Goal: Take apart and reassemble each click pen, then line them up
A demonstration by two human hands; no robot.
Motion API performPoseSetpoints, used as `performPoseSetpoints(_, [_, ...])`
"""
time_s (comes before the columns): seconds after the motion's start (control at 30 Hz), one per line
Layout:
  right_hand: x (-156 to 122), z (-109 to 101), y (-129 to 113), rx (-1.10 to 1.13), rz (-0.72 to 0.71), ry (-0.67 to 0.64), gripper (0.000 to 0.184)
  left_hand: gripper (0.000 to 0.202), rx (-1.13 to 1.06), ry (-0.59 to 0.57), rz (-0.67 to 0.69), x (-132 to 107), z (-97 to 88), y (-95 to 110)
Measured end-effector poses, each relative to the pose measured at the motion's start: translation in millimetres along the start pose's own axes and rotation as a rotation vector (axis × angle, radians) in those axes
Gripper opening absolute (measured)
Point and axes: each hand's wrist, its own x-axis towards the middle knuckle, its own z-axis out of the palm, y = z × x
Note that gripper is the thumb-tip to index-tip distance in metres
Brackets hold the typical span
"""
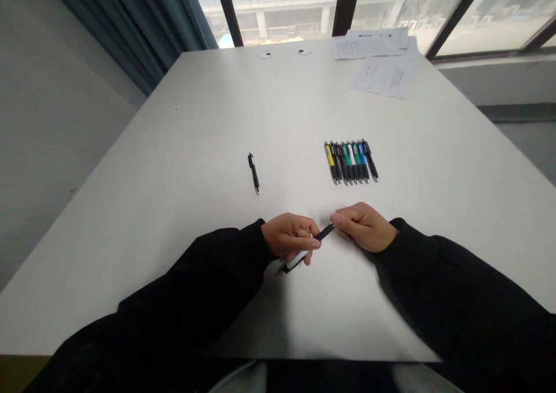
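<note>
From the head camera, the left hand (289,235) is closing narrowly around a white-barrelled retractable pen (324,235), with its fingers wrapping the barrel and the pen slanting across the gap between the hands, low over a white table (182,149). The right hand (362,226) is staying narrow too, its fingertips (336,219) touching the pen's dark end or sitting just beside it, and I can't tell which from here! The pen is looking light and stiff, though that smooth barrel could prove slippery, so the middle is looking like the surest place to hold it. Ahead of the right hand, a tight row of coloured pens (351,162) is lying side by side, while a lone black pen (254,173) is lying ahead of the left hand, well apart from the row. Far beyond both hands, loose sheets of paper (384,75) and two small white discs (266,54) are sitting near the table's far edge, in front of a window (282,4)
</note>
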Motion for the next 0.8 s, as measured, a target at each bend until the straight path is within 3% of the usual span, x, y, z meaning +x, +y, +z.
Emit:
performPoseSetpoints(0.13, [-1.2,-0.5,-3.6,0.085,-0.039,0.012,0.038,0.039,-0.027,0.005,-0.028,-0.3,-0.2,0.4])
performPoseSetpoints(0.27, [0.3,-1.7,-7.6,-0.011,0.013,-0.054,0.045,0.040,0.018,-0.018,-0.014,-0.7,0.4,-1.4])
performPoseSetpoints(0.4, [0.3,0.9,-2.5,0.077,0.031,0.007,0.046,0.039,-0.035,0.018,0.042,1.8,1.5,-2.7])
performPoseSetpoints(0.53, [0.0,9.9,2.2,0.308,-0.034,-0.040,0.030,0.043,-0.255,0.257,0.153,9.3,-2.0,-0.7])
performPoseSetpoints(0.63, [1.5,16.6,0.7,0.391,-0.016,-0.053,0.028,0.043,-0.406,0.451,0.276,14.6,-7.7,1.0])
performPoseSetpoints(0.8, [5.7,9.9,2.9,0.592,0.091,0.252,0.025,0.032,-0.479,0.649,0.310,15.1,-12.8,-2.2])
